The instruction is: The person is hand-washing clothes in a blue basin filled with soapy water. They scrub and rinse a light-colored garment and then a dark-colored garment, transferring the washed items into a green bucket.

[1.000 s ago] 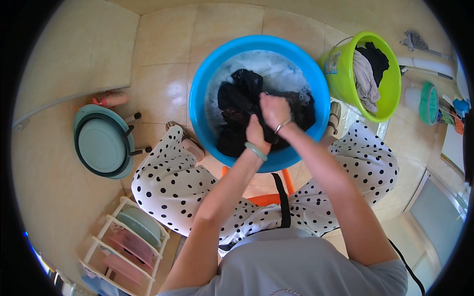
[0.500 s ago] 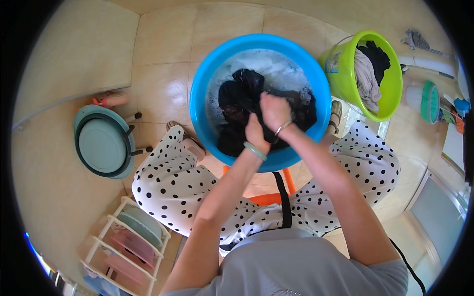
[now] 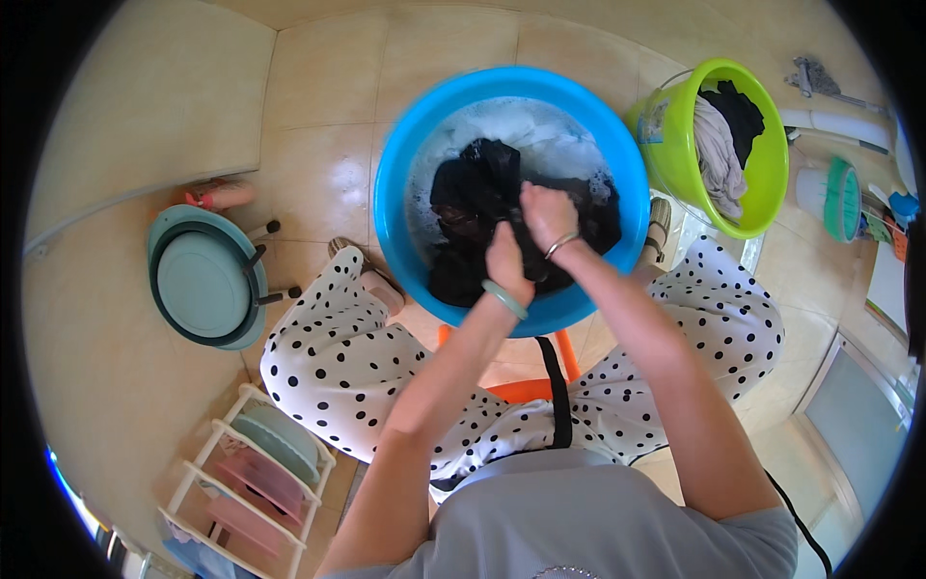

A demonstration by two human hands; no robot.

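Note:
A round blue basin (image 3: pixel 390 207) holds soapy water with white suds (image 3: pixel 492 116). Soaked black cloth (image 3: pixel 473 179) is bunched up in it, a fold rising above the rest. My left hand (image 3: pixel 507 262), below a pale green bangle, is closed on the cloth near the basin's middle. Just beyond it and to the right, my right hand (image 3: pixel 550 214), with a silver bracelet at the wrist, grips the same cloth in a fist. The fingertips of both hands are mostly hidden by the cloth and the backs of the hands.
To the right of the basin stands a lime-green bucket (image 3: pixel 661 135) with grey and black clothes (image 3: pixel 719 159). A folded teal basin (image 3: pixel 203 285) leans at the left wall. A white rack (image 3: pixel 217 454) with pink and green basins stands lower left. Orange stool legs (image 3: pixel 569 359) show below.
Both hands have shifted slightly to the right with the black cloth between them. Their grip looks the same. The basin and bucket stay in place.

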